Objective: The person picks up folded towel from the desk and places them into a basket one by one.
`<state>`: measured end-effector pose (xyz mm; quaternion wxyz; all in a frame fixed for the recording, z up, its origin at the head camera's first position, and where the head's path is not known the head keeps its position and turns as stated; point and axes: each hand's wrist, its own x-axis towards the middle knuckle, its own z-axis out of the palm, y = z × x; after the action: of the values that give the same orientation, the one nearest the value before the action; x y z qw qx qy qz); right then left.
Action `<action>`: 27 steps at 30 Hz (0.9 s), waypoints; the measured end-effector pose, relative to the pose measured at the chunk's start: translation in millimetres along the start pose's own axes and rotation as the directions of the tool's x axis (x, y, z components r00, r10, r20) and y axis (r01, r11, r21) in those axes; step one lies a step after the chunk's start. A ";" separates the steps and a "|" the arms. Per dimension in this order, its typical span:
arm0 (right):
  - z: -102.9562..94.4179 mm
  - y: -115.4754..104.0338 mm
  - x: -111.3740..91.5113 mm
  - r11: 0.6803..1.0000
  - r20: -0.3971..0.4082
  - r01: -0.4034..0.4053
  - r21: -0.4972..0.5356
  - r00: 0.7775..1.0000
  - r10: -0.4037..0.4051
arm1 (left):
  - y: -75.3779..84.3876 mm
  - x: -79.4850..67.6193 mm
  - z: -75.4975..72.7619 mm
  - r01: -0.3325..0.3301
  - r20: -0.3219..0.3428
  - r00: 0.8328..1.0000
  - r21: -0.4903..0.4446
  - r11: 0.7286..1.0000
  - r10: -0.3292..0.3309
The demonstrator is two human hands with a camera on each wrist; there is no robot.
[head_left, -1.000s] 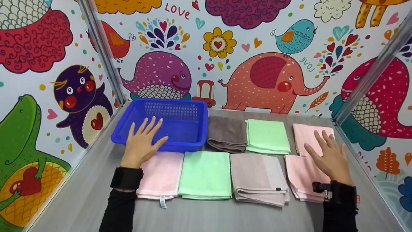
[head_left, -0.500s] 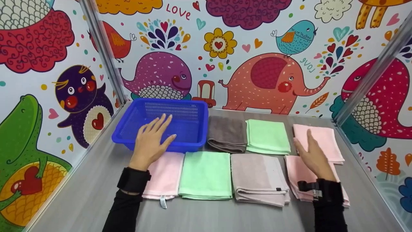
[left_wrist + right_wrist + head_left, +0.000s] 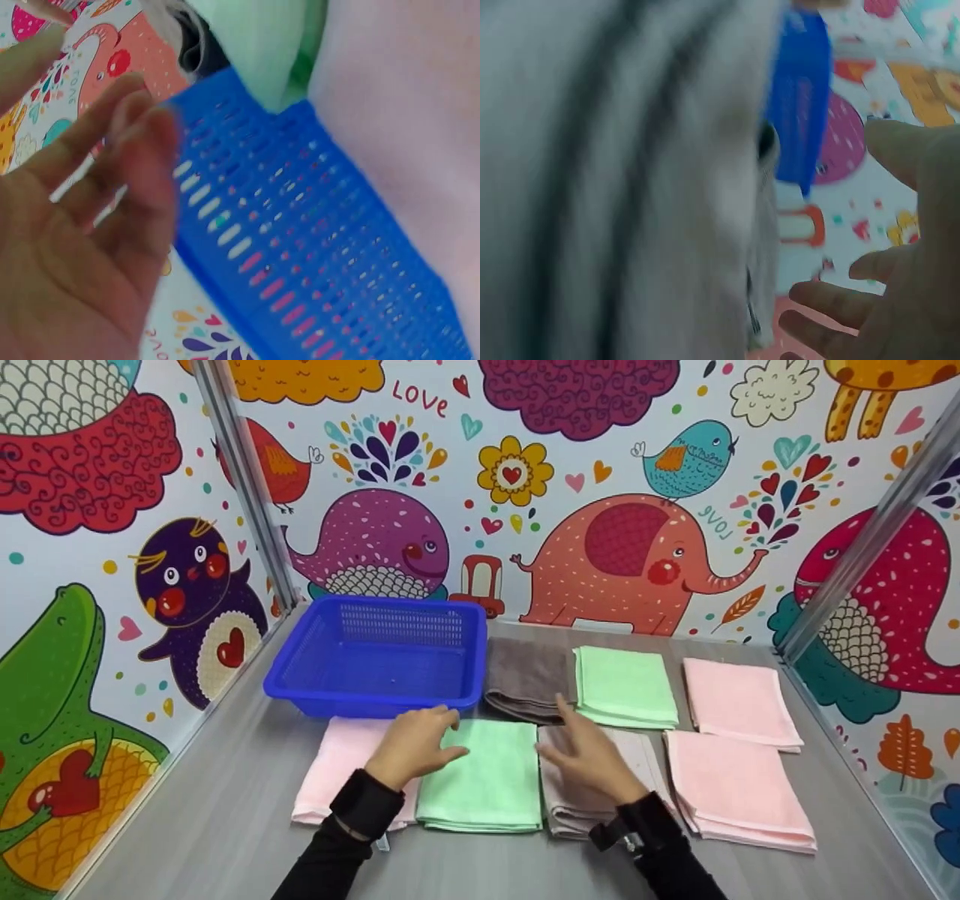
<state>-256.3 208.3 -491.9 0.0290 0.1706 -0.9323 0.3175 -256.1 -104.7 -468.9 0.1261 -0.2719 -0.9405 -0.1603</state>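
Note:
My left hand (image 3: 418, 744) is over the border between a folded pink towel (image 3: 330, 772) and a folded light green towel (image 3: 487, 780) in the front row. Its fingers bend loosely with nothing between them, as the left wrist view shows too. My right hand (image 3: 596, 757) hovers over a folded greyish-pink towel (image 3: 637, 757), thumb and fingers apart and holding nothing. Its fingers (image 3: 832, 300) are spread in the right wrist view. Behind the left hand stands a blue plastic basket (image 3: 375, 709) with perforated walls and nothing in it.
A folded dark grey-brown towel (image 3: 529, 671) and a second green towel (image 3: 626, 686) lie right of the basket. Two more pink towels, one behind (image 3: 739, 697) and one in front (image 3: 739, 787), lie at the right. Printed wall panels (image 3: 585, 457) enclose the grey table (image 3: 225, 810).
Both hands have moved inward and toward the front. The left has left the basket's opening; the right has come off the pink towels to the greyish-pink one. The towels and basket stay put.

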 end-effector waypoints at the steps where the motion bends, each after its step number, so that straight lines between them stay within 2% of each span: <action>1: 5.6 -3.9 0.9 0.999 0.010 0.029 -0.020 1.000 -0.028 | 0.4 -0.7 3.1 0.023 0.031 0.999 -0.005 1.000 -0.023; 5: 17.4 -17.7 6.5 0.994 0.062 0.084 -0.070 0.995 -0.079 | 1.8 -1.9 8.7 0.111 0.108 0.988 0.000 0.994 -0.110; 9: 23.9 -23.9 13.7 0.994 0.128 0.062 -0.088 0.991 -0.050 | 2.3 -2.8 10.7 0.177 0.162 0.971 0.010 0.984 -0.176; 13: 32.3 -20.7 18.3 0.990 0.154 0.043 -0.137 0.988 -0.021 | 1.9 -3.8 14.9 0.209 0.226 0.952 0.010 0.978 -0.206; 15: 35.9 -18.0 19.5 0.987 0.153 0.051 -0.155 0.988 -0.027 | 1.5 -4.1 17.7 0.204 0.253 0.947 0.011 0.979 -0.200; 20: 40.2 -11.6 22.2 0.987 0.122 0.077 -0.141 0.991 -0.060 | -1.0 -2.1 24.5 0.188 0.263 0.950 -0.058 0.980 -0.167; 27: 42.5 -10.0 26.0 0.986 0.091 0.146 -0.077 0.986 -0.139 | -7.4 -0.4 31.1 0.164 0.221 0.968 -0.184 0.969 -0.122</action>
<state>-275.1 167.5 -515.7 0.0189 0.2491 -0.9306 0.2676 -264.6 -99.4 -499.2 -0.0130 -0.2296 -0.9448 -0.2336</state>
